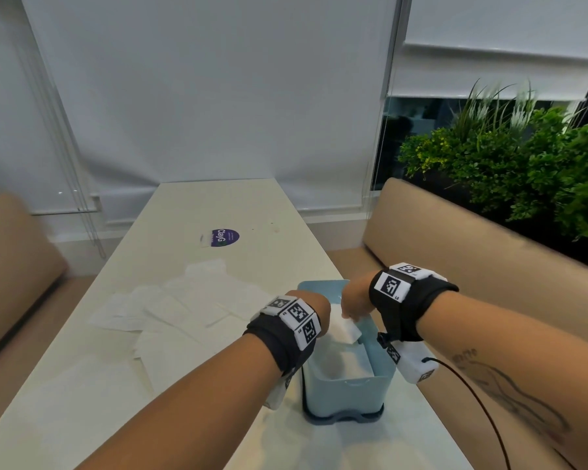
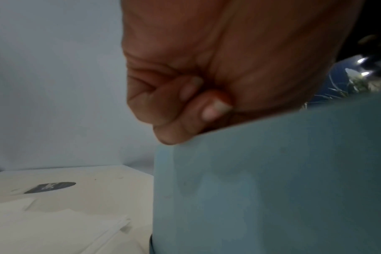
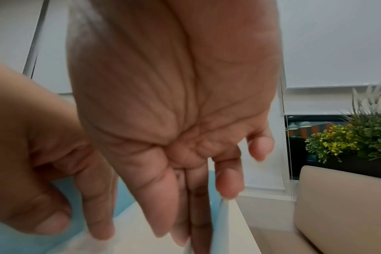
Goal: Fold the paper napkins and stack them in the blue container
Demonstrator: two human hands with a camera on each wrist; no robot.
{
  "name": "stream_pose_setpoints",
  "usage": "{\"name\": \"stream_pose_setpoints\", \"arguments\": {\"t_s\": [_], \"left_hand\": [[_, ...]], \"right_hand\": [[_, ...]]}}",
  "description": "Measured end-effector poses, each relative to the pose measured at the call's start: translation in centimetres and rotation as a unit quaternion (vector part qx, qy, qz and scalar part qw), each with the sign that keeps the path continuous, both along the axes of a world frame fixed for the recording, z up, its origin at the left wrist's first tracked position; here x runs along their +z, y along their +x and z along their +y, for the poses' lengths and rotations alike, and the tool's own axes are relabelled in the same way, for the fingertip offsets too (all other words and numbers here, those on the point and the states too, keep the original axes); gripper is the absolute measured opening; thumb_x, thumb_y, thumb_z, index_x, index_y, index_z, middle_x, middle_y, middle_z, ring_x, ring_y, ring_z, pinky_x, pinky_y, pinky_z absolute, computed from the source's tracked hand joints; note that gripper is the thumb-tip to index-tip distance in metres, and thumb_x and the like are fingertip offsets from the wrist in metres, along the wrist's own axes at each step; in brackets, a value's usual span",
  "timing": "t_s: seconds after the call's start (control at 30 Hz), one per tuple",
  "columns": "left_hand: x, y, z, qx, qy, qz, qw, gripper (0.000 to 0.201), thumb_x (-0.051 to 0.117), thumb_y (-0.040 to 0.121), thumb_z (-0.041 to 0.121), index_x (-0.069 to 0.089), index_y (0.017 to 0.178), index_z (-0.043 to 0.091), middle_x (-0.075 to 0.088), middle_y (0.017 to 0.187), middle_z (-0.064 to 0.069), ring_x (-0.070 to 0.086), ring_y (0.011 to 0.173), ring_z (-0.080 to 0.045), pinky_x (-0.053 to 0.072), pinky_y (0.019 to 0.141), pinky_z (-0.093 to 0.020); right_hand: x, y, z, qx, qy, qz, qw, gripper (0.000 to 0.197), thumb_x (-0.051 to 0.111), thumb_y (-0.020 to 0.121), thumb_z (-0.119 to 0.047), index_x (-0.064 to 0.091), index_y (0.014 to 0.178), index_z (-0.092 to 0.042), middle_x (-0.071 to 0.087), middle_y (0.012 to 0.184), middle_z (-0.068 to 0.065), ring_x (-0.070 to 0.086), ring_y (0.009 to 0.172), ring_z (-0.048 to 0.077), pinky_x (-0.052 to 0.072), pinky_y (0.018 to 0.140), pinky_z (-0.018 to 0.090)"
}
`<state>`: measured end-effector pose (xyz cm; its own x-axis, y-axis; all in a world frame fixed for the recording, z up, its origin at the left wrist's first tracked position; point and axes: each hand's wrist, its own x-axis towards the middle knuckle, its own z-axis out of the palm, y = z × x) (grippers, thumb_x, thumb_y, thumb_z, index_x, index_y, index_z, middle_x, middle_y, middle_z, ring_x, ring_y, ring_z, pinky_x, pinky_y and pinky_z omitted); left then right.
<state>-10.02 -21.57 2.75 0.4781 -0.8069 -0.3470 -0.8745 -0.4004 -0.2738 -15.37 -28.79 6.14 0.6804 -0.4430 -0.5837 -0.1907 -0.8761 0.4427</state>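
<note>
The blue container stands on the white table, with a stack of folded white napkins inside. Over its far end both hands hold one folded napkin, tilted above the stack. My left hand pinches it between thumb and forefinger, the other fingers curled into the palm behind the container's wall. My right hand points down along the inner wall, its thumb and fingers pinched on the napkin's edge. Several unfolded napkins lie spread to the container's left.
A purple round sticker lies further up the table. Tan benches run along the left and the right. Green plants stand behind the right bench. A cable hangs from my right wrist.
</note>
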Motion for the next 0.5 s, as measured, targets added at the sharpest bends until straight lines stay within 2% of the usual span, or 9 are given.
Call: {"name": "stream_pose_setpoints", "arguments": {"t_s": [0.07,0.1,0.17,0.23,0.27,0.33,0.4,0.5], "left_hand": [[-0.5,0.1,0.1,0.011,-0.013,0.001,1.000,0.016,0.047,0.092,0.014,0.062,0.095,0.008,0.064,0.101,-0.006,0.062,0.101,-0.027,0.046,0.080,-0.030],[-0.6,0.2,0.2,0.012,-0.009,-0.006,1.000,0.014,0.049,0.091,0.015,0.058,0.083,0.009,0.062,0.089,-0.004,0.062,0.099,-0.027,0.046,0.081,-0.031],[-0.8,0.2,0.2,0.008,-0.006,-0.008,1.000,0.026,0.050,0.089,0.015,0.045,0.064,0.012,0.048,0.067,-0.002,0.062,0.084,-0.025,0.047,0.078,-0.030],[-1.0,0.2,0.3,0.002,-0.013,-0.002,1.000,0.030,0.050,0.089,0.014,0.039,0.060,0.014,0.042,0.062,-0.001,0.050,0.060,-0.019,0.043,0.070,-0.028],[-1.1,0.2,0.5,-0.001,-0.012,0.001,1.000,0.031,0.050,0.089,0.013,0.038,0.060,0.014,0.041,0.061,-0.001,0.043,0.054,-0.017,0.042,0.068,-0.027],[-1.4,0.3,0.5,-0.004,-0.011,0.005,1.000,0.032,0.050,0.089,0.013,0.037,0.060,0.014,0.040,0.061,0.000,0.038,0.051,-0.016,0.040,0.067,-0.028],[-1.3,0.2,0.7,-0.011,-0.007,0.004,1.000,0.032,0.050,0.089,0.013,0.037,0.060,0.014,0.040,0.061,0.000,0.041,0.053,-0.017,0.040,0.066,-0.028],[-0.9,0.1,0.9,-0.023,-0.013,0.005,1.000,0.034,0.048,0.090,0.014,0.036,0.059,0.014,0.041,0.060,0.000,0.051,0.068,-0.023,0.042,0.068,-0.027]], "right_hand": [[-0.4,0.0,0.1,0.003,-0.003,0.003,1.000,0.037,0.043,0.099,-0.017,0.048,0.133,-0.002,0.053,0.131,0.014,0.050,0.118,0.028,0.037,0.105,0.034],[-0.4,0.0,0.2,-0.006,-0.004,-0.002,1.000,0.037,0.043,0.099,-0.018,0.050,0.132,-0.002,0.055,0.126,0.013,0.052,0.111,0.026,0.037,0.104,0.034],[-0.5,-0.2,0.4,-0.015,-0.009,-0.019,1.000,0.036,0.044,0.099,-0.019,0.052,0.129,0.000,0.057,0.124,0.013,0.049,0.099,0.023,0.038,0.101,0.032],[-0.4,-0.4,0.4,-0.019,-0.016,-0.035,0.999,0.036,0.044,0.099,-0.020,0.051,0.129,-0.001,0.054,0.132,0.013,0.052,0.111,0.026,0.038,0.101,0.033],[-0.4,-0.5,0.4,-0.018,-0.021,-0.040,0.999,0.037,0.043,0.100,-0.020,0.050,0.130,-0.002,0.053,0.134,0.012,0.051,0.119,0.026,0.037,0.101,0.033],[-0.3,-0.8,0.4,-0.015,-0.028,-0.045,0.998,0.037,0.043,0.100,-0.021,0.050,0.131,-0.003,0.052,0.135,0.011,0.048,0.125,0.026,0.036,0.101,0.033],[-0.1,-0.8,0.6,-0.015,-0.031,-0.041,0.999,0.037,0.043,0.100,-0.021,0.050,0.132,-0.004,0.050,0.137,0.011,0.047,0.126,0.027,0.036,0.102,0.033],[0.2,-1.0,0.9,-0.004,-0.041,-0.028,0.999,0.039,0.045,0.099,-0.023,0.049,0.133,-0.005,0.049,0.138,0.011,0.045,0.128,0.027,0.036,0.103,0.033]]}}
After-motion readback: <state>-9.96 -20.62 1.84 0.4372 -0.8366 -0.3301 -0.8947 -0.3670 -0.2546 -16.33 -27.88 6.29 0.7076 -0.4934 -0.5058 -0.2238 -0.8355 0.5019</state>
